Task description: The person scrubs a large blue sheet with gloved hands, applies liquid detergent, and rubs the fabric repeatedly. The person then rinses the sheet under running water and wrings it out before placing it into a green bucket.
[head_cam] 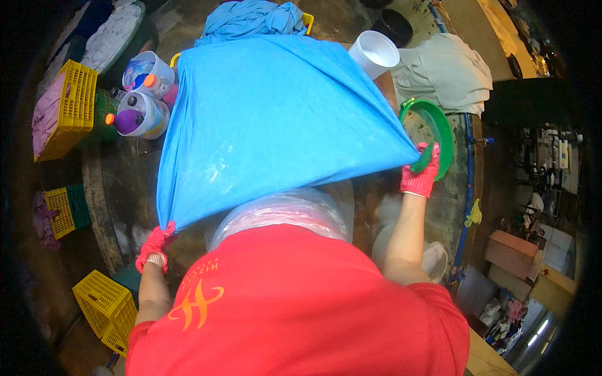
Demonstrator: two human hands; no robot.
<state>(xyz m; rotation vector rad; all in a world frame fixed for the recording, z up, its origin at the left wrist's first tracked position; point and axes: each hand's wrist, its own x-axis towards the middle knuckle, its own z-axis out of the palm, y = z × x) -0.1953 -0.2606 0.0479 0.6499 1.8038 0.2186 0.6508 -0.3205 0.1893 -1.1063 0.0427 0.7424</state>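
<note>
A wide bright-blue cloth (277, 113) is stretched in front of me, with pale wet-looking patches near its lower left. My left hand (154, 246), in a pink rubber glove, grips the cloth's near left corner. In a matching glove, my right hand (421, 171) pinches the near right corner and also holds a dark green pad (423, 159), perhaps a scouring pad. Just beyond that hand stands a green basin (444, 136) with liquid in it. Whatever supports the cloth is hidden beneath it.
Left of the cloth stand white buckets (155, 115) holding bottles. A yellow crate (77, 103) with pink cloth is farther left. Crumpled blue cloth (254, 19) lies at the far side. A white pail (375, 52) and pale cloth (442, 70) are at far right, near a blue pipe (468, 188).
</note>
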